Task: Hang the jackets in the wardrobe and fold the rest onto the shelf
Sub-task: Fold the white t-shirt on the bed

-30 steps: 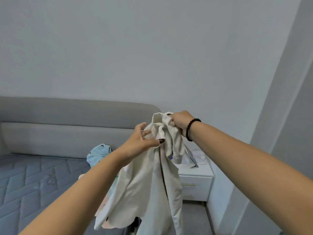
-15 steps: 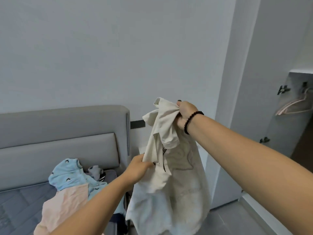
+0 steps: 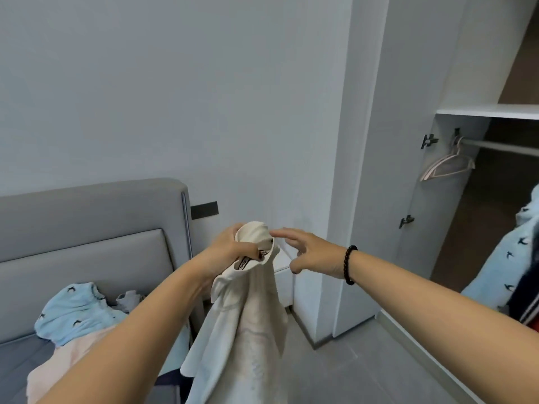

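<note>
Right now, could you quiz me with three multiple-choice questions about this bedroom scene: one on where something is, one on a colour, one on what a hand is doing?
1. Where does the pink hanger hang?
A on the wardrobe rail
B on the headboard
C on the floor

2. What colour is the jacket being held?
A black
B cream
C red

3. What is the right hand doing?
A gripping the collar
B open beside the collar
C holding the hanger

Answers: 1 A, its hook sits over the rail. 2 B, the cloth is pale cream. 3 B, fingers spread; the left hand has the grip.
</note>
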A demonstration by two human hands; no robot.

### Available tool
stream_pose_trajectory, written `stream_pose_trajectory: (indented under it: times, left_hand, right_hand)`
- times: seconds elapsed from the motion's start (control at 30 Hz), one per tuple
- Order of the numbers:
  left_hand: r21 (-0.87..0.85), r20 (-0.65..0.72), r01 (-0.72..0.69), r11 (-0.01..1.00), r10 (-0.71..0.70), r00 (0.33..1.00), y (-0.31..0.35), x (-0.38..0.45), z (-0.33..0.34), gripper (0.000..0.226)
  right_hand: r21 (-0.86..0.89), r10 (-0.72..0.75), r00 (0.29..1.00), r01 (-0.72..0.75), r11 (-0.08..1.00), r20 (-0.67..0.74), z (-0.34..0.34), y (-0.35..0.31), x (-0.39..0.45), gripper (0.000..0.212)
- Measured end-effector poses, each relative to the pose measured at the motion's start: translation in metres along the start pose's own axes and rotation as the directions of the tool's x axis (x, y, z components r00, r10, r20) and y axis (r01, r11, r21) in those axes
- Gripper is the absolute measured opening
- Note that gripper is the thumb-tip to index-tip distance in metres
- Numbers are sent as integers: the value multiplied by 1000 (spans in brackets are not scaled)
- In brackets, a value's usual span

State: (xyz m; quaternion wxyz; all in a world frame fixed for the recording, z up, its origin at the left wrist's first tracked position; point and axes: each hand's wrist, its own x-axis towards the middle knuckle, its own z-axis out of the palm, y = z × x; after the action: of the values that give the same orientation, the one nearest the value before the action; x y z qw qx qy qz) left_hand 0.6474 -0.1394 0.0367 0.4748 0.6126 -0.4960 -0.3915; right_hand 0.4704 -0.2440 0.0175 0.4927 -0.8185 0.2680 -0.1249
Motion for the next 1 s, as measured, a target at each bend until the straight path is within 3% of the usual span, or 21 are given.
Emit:
stream_pose_trajectory:
  times: [0.07, 0.13, 0.2, 0.23, 0.3, 0.4, 0.53, 0.63, 0.7, 0.8, 0.87, 0.97, 1.0]
  left_hand:
    - [-99, -24, 35, 995, -37, 999, 2, -1, 1, 58]
    - [-263, -62, 47, 964, -66, 996, 2, -5, 7, 40]
    - [-330, -113, 29, 944, -70, 991, 1, -13, 16, 17]
    - [-337, -163, 1, 942, -59, 985, -1, -17, 21, 4]
    - [-367, -229, -65, 928, -23, 973, -8, -22, 27, 11]
    - [-408, -248, -150, 901, 49, 968, -11, -32, 34, 23]
    - [-506, -286, -193, 841, 48, 957, -5, -46, 39, 26]
    - [-488, -259, -207, 848, 86, 962, 3, -61, 52, 24]
    - [-455, -263, -200, 868, 84, 961, 8, -71, 61, 21]
    - [-260, -294, -124, 958, 44, 955, 12, -86, 70, 26]
    - [-176, -355, -108, 978, 40, 934, 13, -95, 77, 30]
    - [-35, -472, -142, 989, 109, 875, 10, -109, 90, 6]
    - [58, -468, -122, 991, 135, 873, 8, -114, 95, 18]
  right_hand:
    - [-188, 33, 999, -28, 982, 20, 14, 12, -10, 66]
    - [-307, 7, 965, -90, 947, -263, 29, 24, -13, 44]
    - [-72, 76, 818, -142, 987, -570, 42, 25, -18, 17]
    - [115, 148, 781, -98, 988, -606, 48, 20, -21, 13]
    - [367, 173, 845, 30, 930, -505, 56, 6, -30, 14]
    - [468, 5, 953, 144, 872, -303, 62, -18, -47, 18]
    - [263, -67, 935, 166, 950, -349, 53, -26, -52, 28]
    - [12, -130, 893, 150, 989, -430, 40, -28, -49, 15]
    - [-37, -164, 885, 165, 986, -437, 26, -32, -53, 12]
    - [12, -197, 891, 222, 975, -409, -4, -47, -71, 18]
    - [-49, -248, 911, 245, 968, -330, -21, -57, -87, 17]
    - [-151, -324, 929, 299, 942, -181, -38, -73, -114, 12]
    - [-148, -338, 930, 317, 937, -143, -43, -79, -122, 11]
